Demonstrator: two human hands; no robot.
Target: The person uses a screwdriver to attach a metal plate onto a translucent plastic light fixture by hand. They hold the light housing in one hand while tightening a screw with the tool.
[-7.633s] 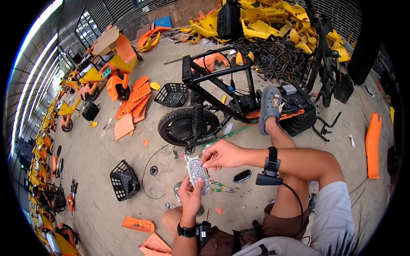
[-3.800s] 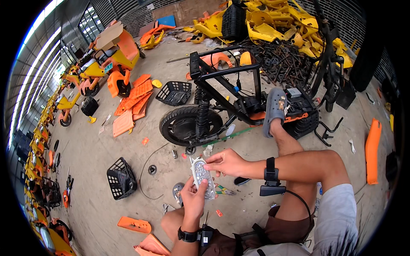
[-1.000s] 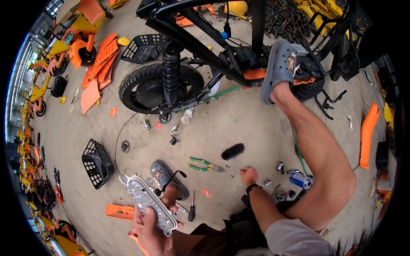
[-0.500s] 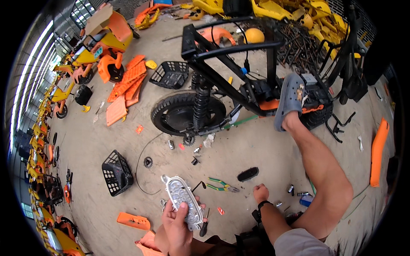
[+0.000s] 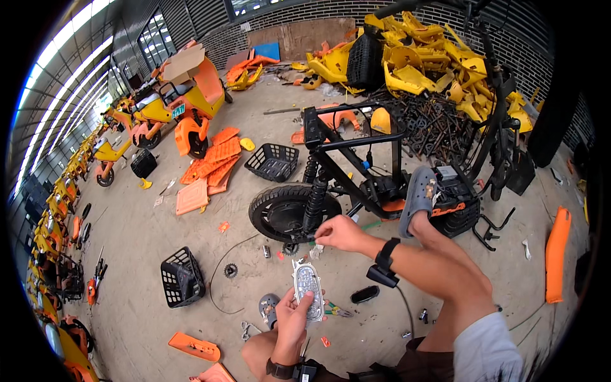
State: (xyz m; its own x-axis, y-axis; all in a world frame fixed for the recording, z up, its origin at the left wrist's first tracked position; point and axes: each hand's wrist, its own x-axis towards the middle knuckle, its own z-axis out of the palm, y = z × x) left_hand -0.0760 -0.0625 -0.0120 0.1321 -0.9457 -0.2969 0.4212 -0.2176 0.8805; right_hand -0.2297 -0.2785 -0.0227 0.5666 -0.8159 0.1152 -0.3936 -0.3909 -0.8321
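Observation:
My left hand grips a clear oblong lamp unit with a pale rim, thumb across its face. Fingers curled together, my right hand is stretched out by the rear wheel of a stripped black scooter frame. Whether anything small is pinched in those fingertips cannot be made out. One foot in a grey clog rests against the frame's lower part. Green-handled pliers lie just beyond the lamp, partly hidden by it, and a black oval part is to their right.
Black baskets lie on the floor, with a small gear and a thin cable nearby. Orange panels are stacked at left. Yellow body parts form a heap at the back. Scooters line the left side.
My right hand has risen from low over the floor and reached forward and left toward the rear wheel. My left hand still holds the lamp unit. The view has tilted up.

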